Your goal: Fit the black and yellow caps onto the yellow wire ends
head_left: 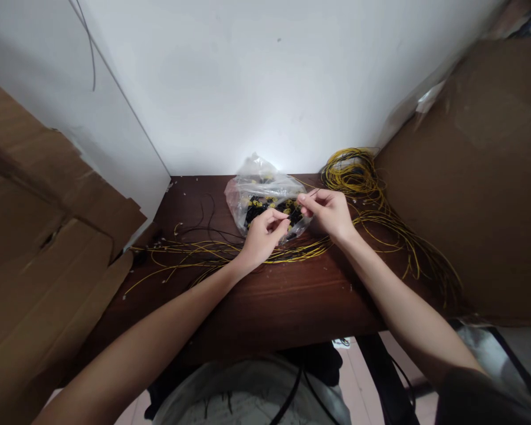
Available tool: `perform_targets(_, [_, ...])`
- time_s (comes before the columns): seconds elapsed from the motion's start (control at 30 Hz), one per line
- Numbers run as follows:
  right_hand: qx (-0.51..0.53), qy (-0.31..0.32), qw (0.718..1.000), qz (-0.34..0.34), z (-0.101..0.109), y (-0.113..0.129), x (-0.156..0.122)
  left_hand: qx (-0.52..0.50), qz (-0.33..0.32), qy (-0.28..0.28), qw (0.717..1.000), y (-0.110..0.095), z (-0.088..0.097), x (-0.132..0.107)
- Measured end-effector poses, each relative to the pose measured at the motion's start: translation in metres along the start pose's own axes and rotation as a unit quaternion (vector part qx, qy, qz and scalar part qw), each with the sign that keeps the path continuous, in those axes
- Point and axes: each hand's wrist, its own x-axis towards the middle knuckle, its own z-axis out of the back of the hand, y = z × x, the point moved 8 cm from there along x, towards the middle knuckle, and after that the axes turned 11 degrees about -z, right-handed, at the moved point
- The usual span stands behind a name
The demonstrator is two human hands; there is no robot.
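Observation:
Both my hands are raised in front of a clear plastic bag (253,190) that holds many small black and yellow pieces. My left hand (265,233) is closed in a pinch at the bag's front; what sits between its fingertips is too small to make out. A little farther right, my right hand (330,212) pinches a thin dark wire, a short bit of which shows above the fingers. Beneath the hands, a long bundle of yellow and black wires (298,254) runs across the table, partly covered by my left wrist.
A coil of yellow and black wire (349,171) lies at the back right of the dark wooden table (274,301). Cardboard (48,248) stands on the left, and a large cardboard box (464,189) on the right. A white wall (248,88) closes off the back.

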Motion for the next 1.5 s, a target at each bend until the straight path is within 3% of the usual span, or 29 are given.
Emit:
perform_targets(0.1, [0.031,-0.023,0.999,-0.022,0.004,-0.003,0.001,0.001,0.001,-0.002,1.000,0.001,0.000,-0.001])
perform_targets(0.3, [-0.014,0.089,0.996,-0.027,-0.015,-0.001,-0.003,-0.003,0.001,0.002,1.000,0.000,0.000,-0.001])
perform_targets(0.4, [-0.050,0.114,0.992,-0.021,-0.019,0.000,-0.006,0.003,-0.004,0.006,1.000,-0.001,0.000,0.000])
perform_targets(0.63, [0.022,-0.027,0.999,-0.022,0.009,-0.002,0.001,-0.002,-0.004,-0.006,1.000,0.001,0.000,0.000])
perform_targets(0.7, [0.038,-0.035,0.998,-0.021,0.012,-0.002,0.001,-0.001,-0.008,-0.005,1.000,0.001,0.000,0.000])
perform_targets(0.97, [-0.049,0.146,0.988,-0.025,-0.024,0.003,-0.009,0.009,-0.013,0.012,1.000,-0.002,-0.001,0.000])
perform_targets(1.03, [-0.059,0.134,0.989,-0.014,-0.023,0.005,-0.009,0.008,-0.015,0.012,1.000,-0.002,-0.001,0.001])
perform_targets(1.2, [-0.013,0.014,1.000,-0.009,0.000,0.003,-0.003,0.004,-0.014,-0.002,1.000,0.000,0.000,0.001])
perform_targets(1.27, [0.007,-0.007,1.000,-0.012,0.004,0.002,-0.001,0.006,-0.016,-0.002,1.000,0.000,0.000,0.000])
perform_targets(1.33, [0.012,0.008,1.000,-0.019,0.002,0.001,-0.001,0.009,-0.019,-0.001,1.000,0.000,0.000,0.000])
perform_targets(1.5, [-0.047,0.110,0.993,-0.020,-0.019,0.004,-0.007,0.011,-0.015,0.010,1.000,-0.001,0.000,0.000])
